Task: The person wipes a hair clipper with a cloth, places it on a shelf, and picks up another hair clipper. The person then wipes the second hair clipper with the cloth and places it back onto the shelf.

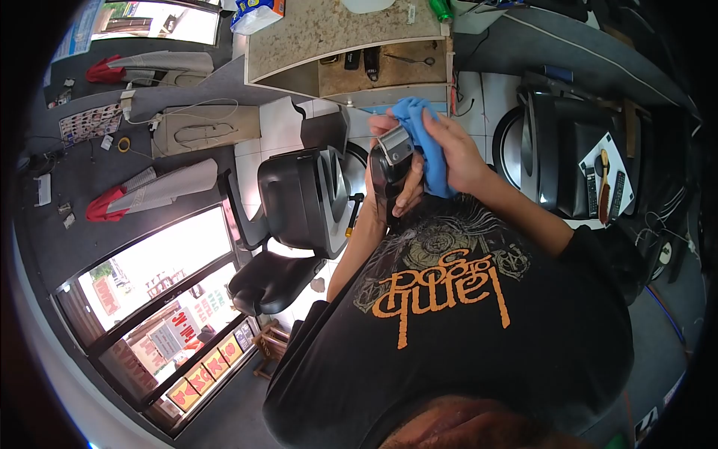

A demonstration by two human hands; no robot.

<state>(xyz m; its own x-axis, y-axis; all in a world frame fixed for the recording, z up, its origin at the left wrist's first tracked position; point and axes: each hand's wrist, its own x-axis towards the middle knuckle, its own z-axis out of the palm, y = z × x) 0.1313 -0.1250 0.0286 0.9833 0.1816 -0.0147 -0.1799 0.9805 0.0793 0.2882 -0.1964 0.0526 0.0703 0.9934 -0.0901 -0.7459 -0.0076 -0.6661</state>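
My left hand [409, 191] is wrapped around a black hair clipper [386, 173], held upright in front of my chest with its metal blade [394, 142] at the top. In my right hand [462, 153] is a crumpled blue cloth [430, 146], gripped just beside the clipper head. The cloth hangs down along the clipper's right side. Whether it touches the blade I cannot tell. Part of the left palm is hidden behind the clipper body.
Ahead stands a speckled-top cabinet [329, 37]; its open compartment holds dark clippers [371, 63] and scissors [409, 59]. A black barber chair [292, 194] is on the left. Another dark seat [572, 157] at right carries a white board [624, 168] with remotes and a brush.
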